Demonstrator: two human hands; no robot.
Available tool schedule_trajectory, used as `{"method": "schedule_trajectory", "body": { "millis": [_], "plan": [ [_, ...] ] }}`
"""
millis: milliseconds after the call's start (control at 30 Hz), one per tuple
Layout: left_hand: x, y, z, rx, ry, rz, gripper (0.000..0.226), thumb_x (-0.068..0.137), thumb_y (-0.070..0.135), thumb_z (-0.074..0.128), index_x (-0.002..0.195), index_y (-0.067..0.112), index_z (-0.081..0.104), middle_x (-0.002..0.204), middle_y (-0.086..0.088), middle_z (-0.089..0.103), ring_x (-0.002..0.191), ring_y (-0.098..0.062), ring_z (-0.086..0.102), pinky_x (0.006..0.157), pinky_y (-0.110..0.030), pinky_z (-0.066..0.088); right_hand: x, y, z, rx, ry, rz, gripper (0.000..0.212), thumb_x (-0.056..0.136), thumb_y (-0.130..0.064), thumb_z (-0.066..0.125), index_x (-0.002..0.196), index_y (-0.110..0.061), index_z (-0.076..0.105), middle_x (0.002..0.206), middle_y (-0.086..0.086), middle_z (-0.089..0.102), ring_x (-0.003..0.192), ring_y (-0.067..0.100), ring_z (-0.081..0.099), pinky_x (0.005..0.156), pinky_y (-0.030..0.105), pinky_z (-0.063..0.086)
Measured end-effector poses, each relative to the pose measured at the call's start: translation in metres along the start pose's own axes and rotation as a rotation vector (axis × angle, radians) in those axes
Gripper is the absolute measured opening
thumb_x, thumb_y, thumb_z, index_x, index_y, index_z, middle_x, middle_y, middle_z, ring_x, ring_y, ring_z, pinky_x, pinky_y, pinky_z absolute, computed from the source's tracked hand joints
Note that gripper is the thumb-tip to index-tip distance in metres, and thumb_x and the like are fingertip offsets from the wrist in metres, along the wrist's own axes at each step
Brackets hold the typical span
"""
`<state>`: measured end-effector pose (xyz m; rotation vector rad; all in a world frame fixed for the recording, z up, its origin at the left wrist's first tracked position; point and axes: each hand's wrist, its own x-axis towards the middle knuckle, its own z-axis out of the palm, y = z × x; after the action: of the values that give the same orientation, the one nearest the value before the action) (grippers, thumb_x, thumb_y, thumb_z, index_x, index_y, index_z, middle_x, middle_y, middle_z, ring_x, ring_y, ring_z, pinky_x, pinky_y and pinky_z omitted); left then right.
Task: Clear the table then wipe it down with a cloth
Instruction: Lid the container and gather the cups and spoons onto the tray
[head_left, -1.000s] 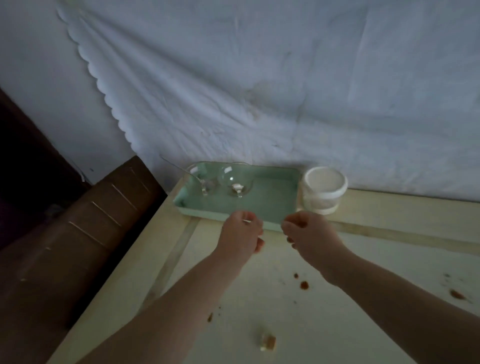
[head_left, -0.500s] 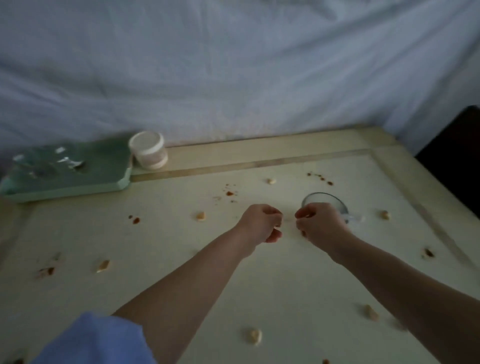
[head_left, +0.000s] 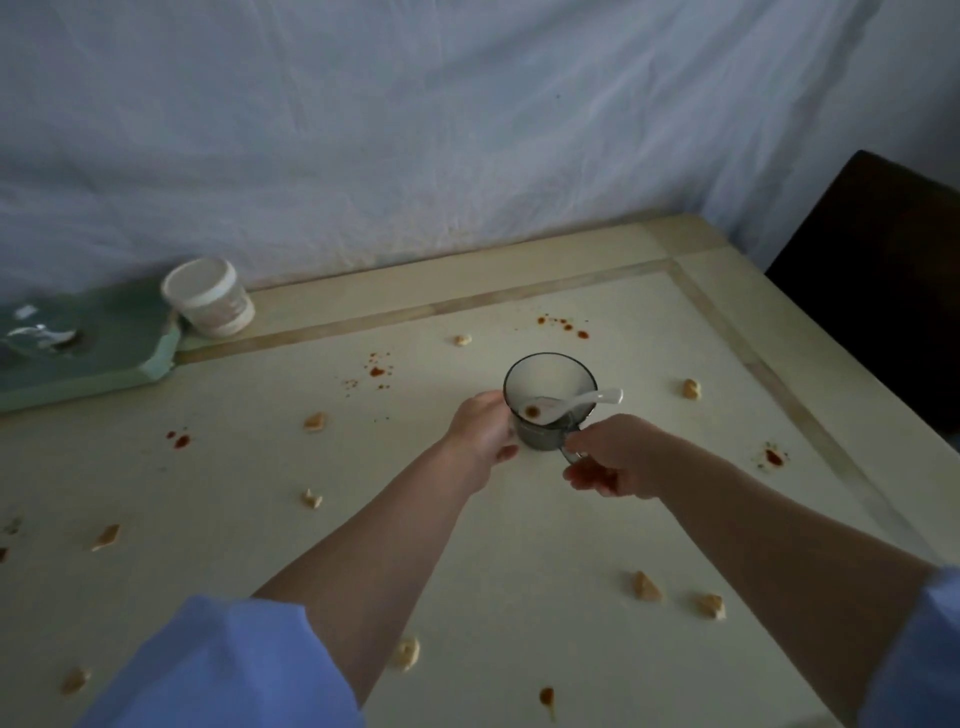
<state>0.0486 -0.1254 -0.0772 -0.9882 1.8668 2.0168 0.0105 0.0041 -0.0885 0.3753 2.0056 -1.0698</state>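
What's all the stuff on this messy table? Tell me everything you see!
glass mug: one, smoky grey, table middle
spoon: one, white, inside the mug
tub: one, white, beside the tray
tray: one, green, far left, holding clear glassware
crumbs: many, tan, scattered on table
sauce spots: several, reddish brown, scattered
table: one, cream, underneath everything
sheet: one, white, behind table
left hand: one, holds mug's side
right hand: one, pinches mug's handle
sleeves: two, blue, bottom corners

Left grip (head_left: 480, 431), right grip (head_left: 613, 460): both curled, close together.
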Motion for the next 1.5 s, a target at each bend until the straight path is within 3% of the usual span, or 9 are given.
{"method": "schedule_trajectory", "body": {
  "millis": [100,333,667,833,967,1067,1267,1400,1500],
  "plan": [
    [-0.002,0.000,-0.007,-0.048,-0.020,-0.012,0.017,0.096,0.011,0.042,0.099,0.019,0.057,0.083,0.004,0.054,0.076,-0.014,0.050,0.085,-0.036,0.046,0.006,-0.003,0.003,-0.044,-0.061,0.043,0.025,0.099,-0.023,0.040,0.077,-0.011,0.046,0.069,0.008,0.057,0.058,0.016,0.058,0.046,0.020,0.032],
    [-0.010,0.017,-0.057,-0.175,0.036,0.010,0.026,0.091,-0.001,0.042,0.075,0.016,0.053,0.077,-0.002,0.052,0.070,-0.016,0.051,0.077,-0.035,0.049,-0.012,-0.053,0.042,-0.041,-0.041,0.003,0.026,0.098,-0.027,0.043,0.080,-0.008,0.047,0.068,0.009,0.056,0.055,0.013,0.052,0.047,0.019,0.031],
    [-0.044,0.069,-0.286,-0.483,0.427,0.260,0.029,0.090,-0.003,0.044,0.110,0.013,0.058,0.087,-0.004,0.061,0.076,-0.019,0.060,0.076,-0.032,0.052,-0.066,-0.212,0.230,-0.175,-0.257,-0.345,0.026,0.097,-0.028,0.041,0.079,-0.010,0.047,0.061,0.007,0.055,0.045,0.010,0.045,0.036,0.014,0.029],
    [-0.036,0.077,-0.394,-0.458,0.474,0.319,0.029,0.090,-0.006,0.043,0.084,0.015,0.060,0.082,0.000,0.062,0.081,-0.019,0.060,0.080,-0.036,0.050,-0.049,-0.276,0.338,-0.085,-0.363,-0.333,0.018,0.095,-0.022,0.041,0.083,-0.011,0.048,0.061,0.006,0.055,0.029,0.006,0.045,0.034,0.010,0.029],
    [-0.004,0.065,-0.459,-0.430,0.500,0.291,0.021,0.092,-0.001,0.047,0.105,0.011,0.058,0.089,-0.001,0.061,0.082,-0.019,0.058,0.078,-0.035,0.050,-0.021,-0.314,0.403,-0.019,-0.379,-0.292,0.015,0.097,-0.024,0.038,0.090,-0.014,0.046,0.063,0.006,0.052,0.046,0.010,0.045,0.042,0.016,0.028],
    [0.016,0.049,-0.491,-0.392,0.508,0.264,0.016,0.091,0.003,0.049,0.092,0.012,0.062,0.092,-0.004,0.059,0.087,-0.022,0.057,0.074,-0.030,0.050,0.005,-0.336,0.436,-0.005,-0.316,-0.288,0.017,0.097,-0.025,0.038,0.083,-0.017,0.044,0.063,0.004,0.050,0.047,0.011,0.046,0.043,0.018,0.026],
    [0.047,0.021,-0.528,-0.304,0.445,0.234,0.019,0.092,0.008,0.052,0.089,0.022,0.064,0.099,-0.002,0.064,0.093,-0.018,0.061,0.078,-0.030,0.053,0.058,-0.362,0.480,0.011,-0.242,-0.211,0.025,0.100,-0.027,0.032,0.077,-0.018,0.040,0.064,0.002,0.047,0.016,0.009,0.041,0.032,0.003,0.027],
    [0.061,0.005,-0.540,-0.277,0.433,0.224,0.016,0.092,0.011,0.053,0.090,0.021,0.065,0.108,-0.006,0.066,0.102,-0.022,0.063,0.077,-0.029,0.055,0.083,-0.366,0.501,0.059,-0.216,-0.168,0.017,0.098,-0.031,0.039,0.095,-0.015,0.044,0.063,0.004,0.048,0.028,0.013,0.045,0.030,0.005,0.028],
    [0.067,-0.003,-0.543,-0.273,0.431,0.215,0.017,0.091,0.009,0.053,0.089,0.019,0.066,0.106,-0.007,0.067,0.100,-0.023,0.064,0.083,-0.032,0.055,0.094,-0.368,0.505,0.022,-0.215,-0.247,0.026,0.099,-0.022,0.036,0.077,-0.012,0.045,0.065,0.003,0.046,0.045,0.013,0.046,0.033,0.012,0.032]
  ]
}}
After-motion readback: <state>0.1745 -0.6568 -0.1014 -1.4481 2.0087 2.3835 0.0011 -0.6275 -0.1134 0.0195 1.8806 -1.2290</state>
